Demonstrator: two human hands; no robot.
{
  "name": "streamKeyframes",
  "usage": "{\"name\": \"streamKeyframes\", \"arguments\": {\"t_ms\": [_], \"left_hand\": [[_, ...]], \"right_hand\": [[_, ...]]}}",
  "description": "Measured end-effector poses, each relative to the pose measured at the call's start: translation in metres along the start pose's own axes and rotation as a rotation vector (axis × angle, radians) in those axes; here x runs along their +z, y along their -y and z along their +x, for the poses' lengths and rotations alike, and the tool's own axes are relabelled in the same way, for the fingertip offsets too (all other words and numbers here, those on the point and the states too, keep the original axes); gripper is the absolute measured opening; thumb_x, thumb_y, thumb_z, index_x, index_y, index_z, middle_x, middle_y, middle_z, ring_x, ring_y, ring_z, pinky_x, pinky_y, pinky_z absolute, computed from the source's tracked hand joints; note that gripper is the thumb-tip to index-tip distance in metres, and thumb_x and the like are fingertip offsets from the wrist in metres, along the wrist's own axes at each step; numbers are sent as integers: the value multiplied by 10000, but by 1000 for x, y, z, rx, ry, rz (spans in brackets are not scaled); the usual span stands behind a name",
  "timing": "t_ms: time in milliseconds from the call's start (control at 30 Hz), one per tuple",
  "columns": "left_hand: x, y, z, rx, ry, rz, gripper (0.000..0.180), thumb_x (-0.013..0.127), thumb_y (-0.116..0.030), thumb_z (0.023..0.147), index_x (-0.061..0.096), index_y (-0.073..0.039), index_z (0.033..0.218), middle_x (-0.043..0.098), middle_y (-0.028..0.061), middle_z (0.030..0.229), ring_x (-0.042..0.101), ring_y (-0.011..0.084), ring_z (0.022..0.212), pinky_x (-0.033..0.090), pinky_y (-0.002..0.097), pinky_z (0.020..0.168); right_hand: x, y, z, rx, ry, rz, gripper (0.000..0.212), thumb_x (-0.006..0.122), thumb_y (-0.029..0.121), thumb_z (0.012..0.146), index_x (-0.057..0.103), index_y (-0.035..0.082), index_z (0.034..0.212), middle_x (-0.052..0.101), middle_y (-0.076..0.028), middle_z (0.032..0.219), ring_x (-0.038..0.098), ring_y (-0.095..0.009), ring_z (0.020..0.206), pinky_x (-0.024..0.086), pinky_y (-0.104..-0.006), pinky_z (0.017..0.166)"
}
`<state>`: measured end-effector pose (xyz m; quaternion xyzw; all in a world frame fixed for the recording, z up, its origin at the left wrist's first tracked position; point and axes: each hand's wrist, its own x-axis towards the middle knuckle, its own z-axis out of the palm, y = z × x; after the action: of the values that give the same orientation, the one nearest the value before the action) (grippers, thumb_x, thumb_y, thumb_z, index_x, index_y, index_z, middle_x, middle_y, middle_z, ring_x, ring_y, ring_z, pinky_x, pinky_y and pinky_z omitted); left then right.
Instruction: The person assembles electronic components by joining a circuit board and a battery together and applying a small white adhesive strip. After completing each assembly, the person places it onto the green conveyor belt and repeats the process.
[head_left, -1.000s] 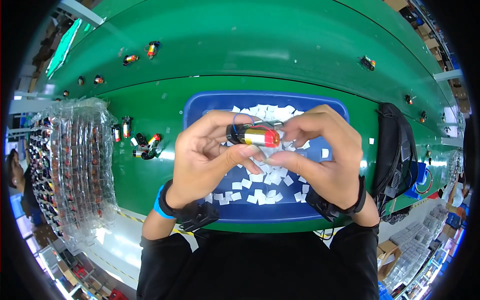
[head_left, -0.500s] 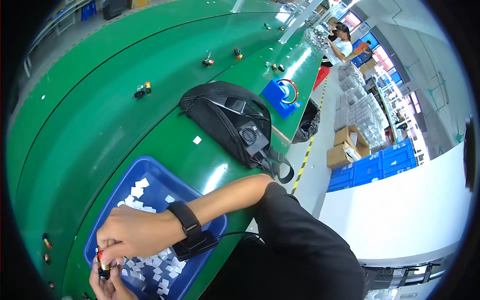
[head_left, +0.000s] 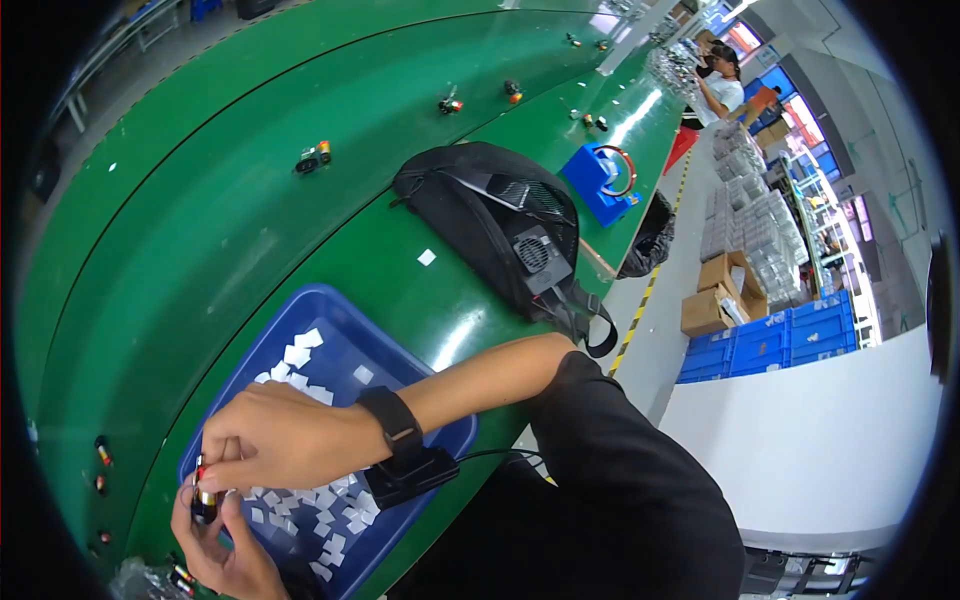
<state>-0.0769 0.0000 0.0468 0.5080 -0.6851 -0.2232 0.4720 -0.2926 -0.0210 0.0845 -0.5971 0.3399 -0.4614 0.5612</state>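
Over the left edge of a blue plastic tray (head_left: 330, 300), both hands meet at a small black cylindrical part (head_left: 205, 508) with red and yellow bands. My left hand (head_left: 235, 562) holds its lower end from below between thumb and fingers. From above, my right hand (head_left: 285, 437) pinches the upper end, its fingers bent and partly hiding the part. A black strap with a black box circles the right wrist. Many small white paper-like squares (head_left: 335, 545) lie scattered inside the tray, some under my right forearm.
Past the tray, a black mesh bag (head_left: 480, 215) and a blue holder with a copper-coloured ring (head_left: 600, 190) stand on the green table. Similar parts (head_left: 313, 157) sit along the green strip. Clear plastic (head_left: 140, 578) lies lower left; a person (head_left: 722, 85) works far off.
The view has shifted, so the tray and bag appear farther right. Clear plastic and more parts now show at lower left. Both hands stay on the black part; more of the left hand shows.
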Motion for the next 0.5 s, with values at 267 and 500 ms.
{"name": "streamKeyframes", "arguments": {"t_ms": [267,500], "left_hand": [[-21,32,87,-292,117,-161,279,675,-197,974,652,24,1143,678,76,931,593,84,673,489,219,535],[-31,152,161,-308,451,164,347,629,-391,1003,746,-99,1151,522,-66,661,436,48,534,308,264,444]], "right_hand": [[-8,14,-6,17,-133,102,299,699,268,959,605,-11,908,695,-60,679,677,-173,599,510,-303,572],[0,-2,0,-353,-105,-295,181,752,162,920,609,54,943,644,-59,907,637,-130,839,501,-287,626]]}}
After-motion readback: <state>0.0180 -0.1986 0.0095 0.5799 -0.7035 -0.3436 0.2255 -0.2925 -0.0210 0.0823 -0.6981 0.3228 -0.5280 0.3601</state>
